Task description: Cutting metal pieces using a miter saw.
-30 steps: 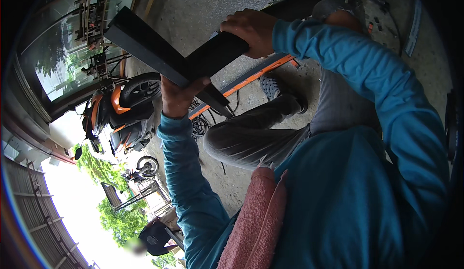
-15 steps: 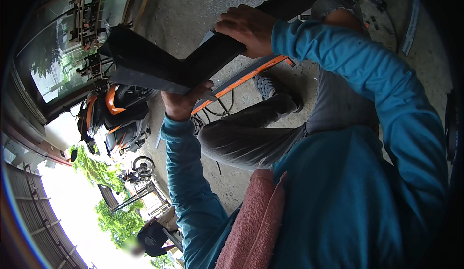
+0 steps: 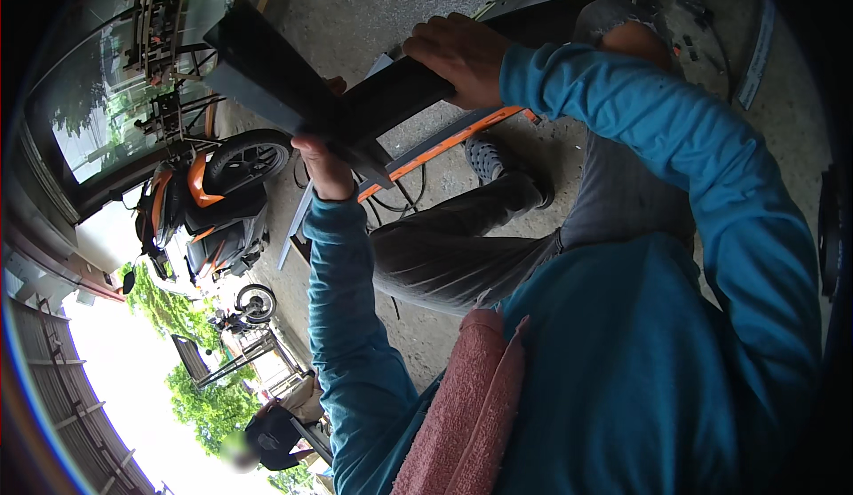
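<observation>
A long black bar (image 3: pixel 391 99), seemingly a metal frame profile, slants across in front of me, its far end near my raised knee. At its left end a shorter black profile (image 3: pixel 267 70) meets it at an angle. My left hand (image 3: pixel 324 164) is closed around this junction from below; some fingertips show on the far side, the rest are hidden behind the profile. Over the top of the long bar, my right hand (image 3: pixel 458 55) is wrapped with its knuckles up. A thin pointed flap (image 3: pixel 369 166) sticks out beside my left hand.
Beneath the bar lies an orange and dark rail (image 3: pixel 444 150) on the concrete floor, with black cable (image 3: pixel 402 195) beside it. My shoe (image 3: pixel 487 159) is close to the rail. A metal strip (image 3: pixel 755 51) lies at far right. An orange-black motorbike (image 3: pixel 209 202) and a person (image 3: pixel 280 433) are at left.
The short profile's free end has swung up and slightly right. My left hand has moved up a little and turned at the junction. My right hand keeps its grip, nearly still.
</observation>
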`<state>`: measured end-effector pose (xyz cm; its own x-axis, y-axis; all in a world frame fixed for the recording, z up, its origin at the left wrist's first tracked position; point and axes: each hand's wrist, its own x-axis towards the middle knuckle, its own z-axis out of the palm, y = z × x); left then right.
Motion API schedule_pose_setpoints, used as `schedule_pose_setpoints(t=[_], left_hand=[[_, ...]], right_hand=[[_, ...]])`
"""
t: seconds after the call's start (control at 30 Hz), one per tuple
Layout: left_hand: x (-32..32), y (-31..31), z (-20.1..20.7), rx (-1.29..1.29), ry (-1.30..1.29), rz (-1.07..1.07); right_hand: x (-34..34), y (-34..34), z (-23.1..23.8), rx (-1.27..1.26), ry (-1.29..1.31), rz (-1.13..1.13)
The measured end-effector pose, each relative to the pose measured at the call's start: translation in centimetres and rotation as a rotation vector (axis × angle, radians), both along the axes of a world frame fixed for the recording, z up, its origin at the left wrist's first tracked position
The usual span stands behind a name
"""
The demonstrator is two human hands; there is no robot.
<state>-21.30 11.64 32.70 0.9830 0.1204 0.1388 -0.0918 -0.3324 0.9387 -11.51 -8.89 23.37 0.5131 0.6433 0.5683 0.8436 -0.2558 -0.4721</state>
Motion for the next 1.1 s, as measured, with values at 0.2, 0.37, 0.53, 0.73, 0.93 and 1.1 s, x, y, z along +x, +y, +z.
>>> schedule_pose_setpoints(t=[0.2, 0.37, 0.53, 0.73, 0.93, 1.1], left_hand=[[-0.7, -1.7, 0.1, 0.288, -0.259, 0.09], [-2.0, -1.9, 0.7, 0.349, -0.335, 0.016], [-3.8, -1.8, 0.6, 0.169, -0.434, -0.014], [-5.5, -2.6, 0.0, 0.23, -0.399, 0.429], [-5.1, -3.2, 1.6, 0.389, -0.306, 0.242], [-5.3, -3.4, 0.7, 0.341, -0.428, 0.285]], right_hand=[[-0.2, -0.2, 0.6, 0.017, -0.09, -0.044], [-0.7, -0.4, 1.3, 0.106, -0.139, -0.009], [-1.5, -0.5, 2.1, 0.143, -0.136, 0.015], [-1.3, -0.7, 2.7, 0.138, -0.1, 0.057], [-1.6, -0.4, 2.2, 0.171, -0.122, 0.041], [-1.8, -0.4, 2.0, 0.169, -0.109, 0.036]])
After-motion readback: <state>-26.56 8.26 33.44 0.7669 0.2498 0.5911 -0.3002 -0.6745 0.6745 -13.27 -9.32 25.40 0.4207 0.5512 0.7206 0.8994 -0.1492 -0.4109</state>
